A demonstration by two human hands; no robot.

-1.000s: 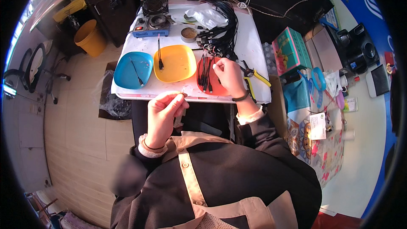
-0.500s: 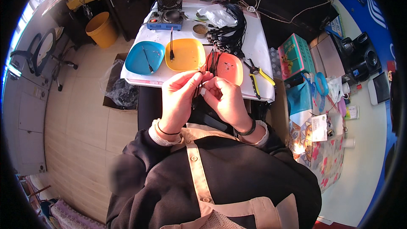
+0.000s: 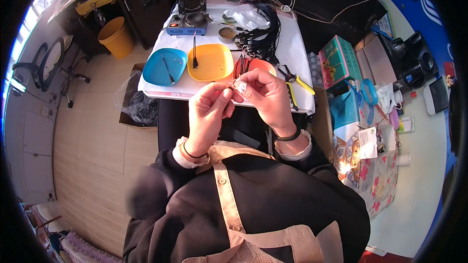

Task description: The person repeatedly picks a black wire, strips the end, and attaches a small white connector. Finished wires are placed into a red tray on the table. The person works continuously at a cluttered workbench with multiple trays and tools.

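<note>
Table [image 3: 294,46], white-topped, bin [image 3: 116,38] on tan flr [image 3: 92,136], L hand [image 3: 208,109] + R hand [image 3: 269,101] pinched narrow, hold unclear

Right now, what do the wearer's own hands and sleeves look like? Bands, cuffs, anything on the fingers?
Left hand: ungloved, thin black wristband. Right hand: ungloved, wider black wristband. Both arms: black fabric sleeves with off-white cuffs. Small white patch at the right fingertips, possibly tape; can't tell for sure.
</note>
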